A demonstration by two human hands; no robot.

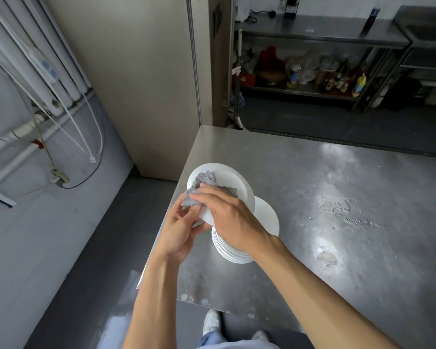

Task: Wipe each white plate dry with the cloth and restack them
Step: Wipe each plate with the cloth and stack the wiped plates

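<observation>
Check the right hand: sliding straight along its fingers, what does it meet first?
The cloth, pressed under the right hand on the tilted plate; beyond, likely the left hand, depth unclear.

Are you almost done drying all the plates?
Done: cannot tell; one stack sits on the table, dried or wet unclear. In hand: the left hand holds a plate, the right hand presses the cloth on it. Left: finish this plate and restack it.

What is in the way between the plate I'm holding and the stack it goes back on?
Nothing lies on the stack; the part of its top that shows is bare. Only your right hand, pressing the cloth on the held plate, crosses above the stack.
</observation>
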